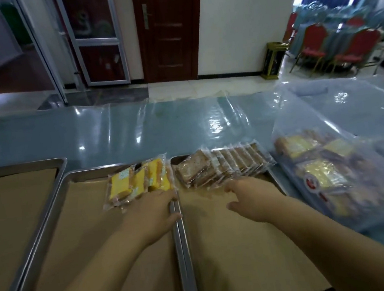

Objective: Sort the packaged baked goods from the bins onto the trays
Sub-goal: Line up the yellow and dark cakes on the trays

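Counter [135, 128] under a clear plastic sheet. Three metal trays sit side by side along its near edge, each lined with brown paper [236, 260].

- Left tray [19, 164]: only partly in view; we see paper only.
- Middle tray [87, 170]: yellow packs [137, 181] sit in its far right corner, overlapping in a short row, a few of them.
- Right tray [279, 183]: brown packs [220, 166] run along its far edge, standing on edge and leaning left, overlapped like tiles. One larger pack lies at the left end.
- The middle and right trays touch rim to rim.

Left hand [153, 213]: palm down over the middle tray's right rim. Its fingers [165, 195] are straight and close together, with the tips at the near edge of the yellow packs. We cannot tell if they touch.

Right hand [253, 198]: palm down over the right tray, just near of the brown packs. Its fingers [233, 185] are extended and the thumb is spread to the left. It holds nothing. This hand is blurred.

Bag [321, 165]: clear plastic, on the counter just right of the right tray. It holds a jumble of yellow and brown packs.

Beyond the counter we see a dark wooden door [167, 27] and red chairs [314, 43] at far right.
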A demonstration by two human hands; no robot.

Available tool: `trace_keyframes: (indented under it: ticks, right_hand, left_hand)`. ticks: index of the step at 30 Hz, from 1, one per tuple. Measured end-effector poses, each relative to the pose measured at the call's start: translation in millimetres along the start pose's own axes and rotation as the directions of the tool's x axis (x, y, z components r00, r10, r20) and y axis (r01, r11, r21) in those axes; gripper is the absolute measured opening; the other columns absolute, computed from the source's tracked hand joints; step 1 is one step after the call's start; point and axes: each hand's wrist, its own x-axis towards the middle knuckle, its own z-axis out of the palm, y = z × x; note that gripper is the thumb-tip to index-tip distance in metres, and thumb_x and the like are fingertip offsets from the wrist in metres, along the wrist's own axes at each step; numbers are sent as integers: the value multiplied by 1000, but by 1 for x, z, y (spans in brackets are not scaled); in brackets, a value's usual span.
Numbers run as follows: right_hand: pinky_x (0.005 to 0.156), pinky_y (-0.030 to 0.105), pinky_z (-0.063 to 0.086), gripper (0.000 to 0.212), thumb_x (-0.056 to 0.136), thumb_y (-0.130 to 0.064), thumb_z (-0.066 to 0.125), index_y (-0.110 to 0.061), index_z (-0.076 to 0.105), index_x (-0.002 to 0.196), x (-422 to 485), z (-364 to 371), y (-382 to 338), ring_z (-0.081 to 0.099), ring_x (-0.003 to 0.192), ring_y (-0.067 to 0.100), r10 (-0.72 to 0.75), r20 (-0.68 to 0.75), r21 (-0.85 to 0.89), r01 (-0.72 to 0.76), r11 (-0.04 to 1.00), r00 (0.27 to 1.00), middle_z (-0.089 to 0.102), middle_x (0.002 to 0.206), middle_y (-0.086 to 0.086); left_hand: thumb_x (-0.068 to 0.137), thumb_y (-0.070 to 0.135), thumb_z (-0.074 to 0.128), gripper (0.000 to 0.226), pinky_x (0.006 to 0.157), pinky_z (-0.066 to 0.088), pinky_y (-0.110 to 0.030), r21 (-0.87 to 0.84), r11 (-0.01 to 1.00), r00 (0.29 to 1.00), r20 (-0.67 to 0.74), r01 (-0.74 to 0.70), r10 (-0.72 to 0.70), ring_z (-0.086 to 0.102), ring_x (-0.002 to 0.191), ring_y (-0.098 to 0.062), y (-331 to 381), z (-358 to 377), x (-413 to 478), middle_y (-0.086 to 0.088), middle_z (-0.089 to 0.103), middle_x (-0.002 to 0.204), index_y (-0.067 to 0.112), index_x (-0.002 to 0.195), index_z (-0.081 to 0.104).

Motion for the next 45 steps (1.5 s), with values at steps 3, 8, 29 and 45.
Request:
trace_keyframes:
  ticks: [3, 8, 29, 45]
  right_hand:
    - [82, 37, 50, 38, 88, -39, 56, -23, 52, 123, -31, -27, 33, 56, 105, 22, -62, -36, -63, 59, 996, 997, 58, 120, 1]
    - [82, 39, 50, 30, 85, -35, 55, -26, 55, 113, -86, -78, 89, 57, 103, 23, -118, -209, -13, 118, 993, 971, 62, 110, 0]
    - [75, 31, 49, 30, 84, -44, 63, -28, 59, 110, -77, -148, 349, 57, 82, 11, 292, -176, 83, -282, 956, 940, 63, 94, -13]
    - [85, 34, 40, 56, 90, -46, 54, -8, 46, 130, 64, -94, 482, 52, 111, 30, 205, 272, -256, -135, 957, 940, 54, 128, 12]
  left_hand:
    - [83, 49, 60, 35, 80, 48, -30, -22, 999, 999, -32, -26, 25, 54, 98, -7, 53, -11, 3, 12, 58, 110, 32, 113, 54]
    - [80, 50, 61, 30, 76, 50, -32, -17, 998, 989, -131, -67, 65, 55, 88, -5, 142, -25, 13, 15, 60, 99, 34, 104, 57]
    - [82, 53, 53, 33, 73, 51, -32, -39, 895, 890, -135, -443, 435, 56, 88, -8, 337, -30, 182, 15, 61, 96, 30, 104, 60]
    - [83, 46, 62, 45, 62, 34, -29, 325, 895, 815, 575, -305, 70, 45, 82, -18, 433, 49, 316, 1, 52, 100, 23, 120, 49]
